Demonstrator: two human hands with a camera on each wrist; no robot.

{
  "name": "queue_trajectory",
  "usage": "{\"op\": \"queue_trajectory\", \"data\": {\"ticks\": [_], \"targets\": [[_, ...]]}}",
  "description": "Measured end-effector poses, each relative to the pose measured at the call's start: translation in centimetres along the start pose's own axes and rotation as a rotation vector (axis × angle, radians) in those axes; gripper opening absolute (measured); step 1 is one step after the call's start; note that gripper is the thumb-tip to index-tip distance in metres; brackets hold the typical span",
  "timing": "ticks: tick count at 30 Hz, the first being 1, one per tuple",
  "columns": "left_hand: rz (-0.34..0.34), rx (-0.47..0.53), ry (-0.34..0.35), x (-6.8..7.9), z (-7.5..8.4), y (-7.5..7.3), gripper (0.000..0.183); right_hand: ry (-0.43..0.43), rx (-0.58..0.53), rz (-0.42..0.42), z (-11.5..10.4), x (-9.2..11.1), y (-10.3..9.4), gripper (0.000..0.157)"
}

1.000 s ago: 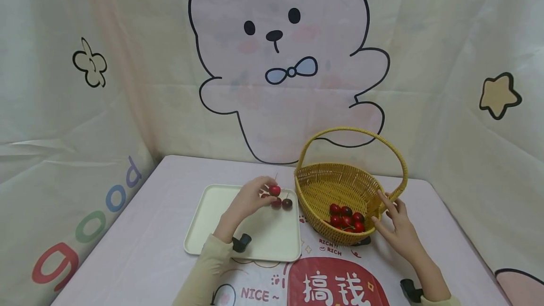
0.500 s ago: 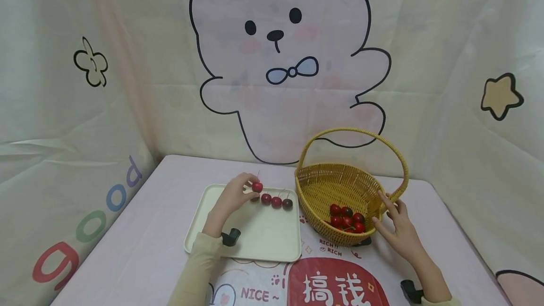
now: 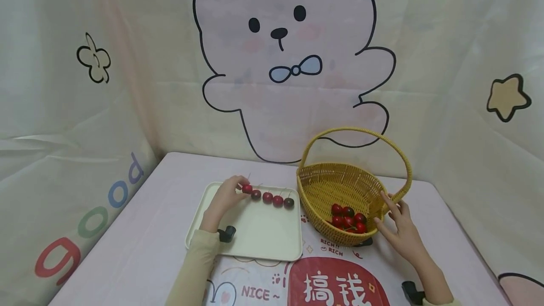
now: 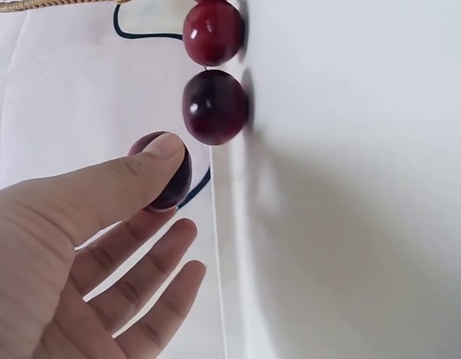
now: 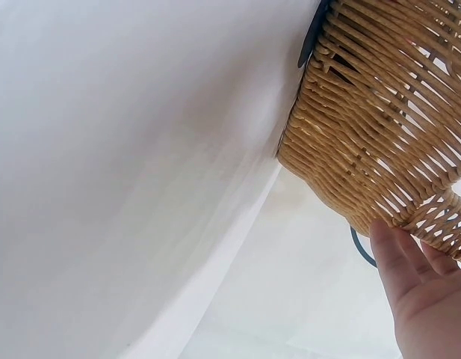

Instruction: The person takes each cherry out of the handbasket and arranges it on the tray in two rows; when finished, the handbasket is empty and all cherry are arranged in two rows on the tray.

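My left hand [image 3: 223,199] pinches a dark red cherry [image 4: 172,178] between thumb and fingertips, over the far edge of the cream tray [image 3: 263,235]. Beside it, several cherries stand in a row along that edge, the nearest a dark one [image 4: 215,108] with a brighter red cherry [image 4: 213,32] beyond. My right hand [image 3: 401,233] touches the outer side of the yellow wicker basket [image 3: 316,211] near the base of its handle, fingers extended and spread. In the right wrist view its fingertips rest against the weave [image 5: 350,149]. A small heap of red cherries [image 3: 348,221] lies inside the basket.
The basket's tall handle [image 3: 352,130] arches above its rim, right of the tray. A pale cloth with red printed lettering [image 3: 335,282] covers the table. Fabric walls with cartoon drawings close in the back and both sides.
My left hand has moved left along the tray's far edge with the held cherry, lowering it slightly, and the row beside it shows more fully. The right hand stays at the basket.
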State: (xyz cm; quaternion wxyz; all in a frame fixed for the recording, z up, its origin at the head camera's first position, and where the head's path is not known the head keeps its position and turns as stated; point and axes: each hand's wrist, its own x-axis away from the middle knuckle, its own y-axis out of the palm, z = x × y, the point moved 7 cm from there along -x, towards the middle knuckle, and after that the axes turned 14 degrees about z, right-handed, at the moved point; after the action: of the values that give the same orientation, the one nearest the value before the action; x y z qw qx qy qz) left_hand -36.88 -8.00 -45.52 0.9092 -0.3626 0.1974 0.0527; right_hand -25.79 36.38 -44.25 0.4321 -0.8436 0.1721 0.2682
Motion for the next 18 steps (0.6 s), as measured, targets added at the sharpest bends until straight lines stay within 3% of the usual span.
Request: {"op": "queue_trajectory", "data": {"ticks": [9,18], "targets": [[-0.052,-0.036,-0.1,-0.1,-1.7,1.0,0.029,-0.006,-0.006,0.007,-0.1,-0.1,-0.1,0.081],[-0.063,-0.025,-0.113,0.2,-2.5,1.5,0.034,-0.001,-0.006,0.001,-0.1,-0.1,-0.1,0.082]]}}
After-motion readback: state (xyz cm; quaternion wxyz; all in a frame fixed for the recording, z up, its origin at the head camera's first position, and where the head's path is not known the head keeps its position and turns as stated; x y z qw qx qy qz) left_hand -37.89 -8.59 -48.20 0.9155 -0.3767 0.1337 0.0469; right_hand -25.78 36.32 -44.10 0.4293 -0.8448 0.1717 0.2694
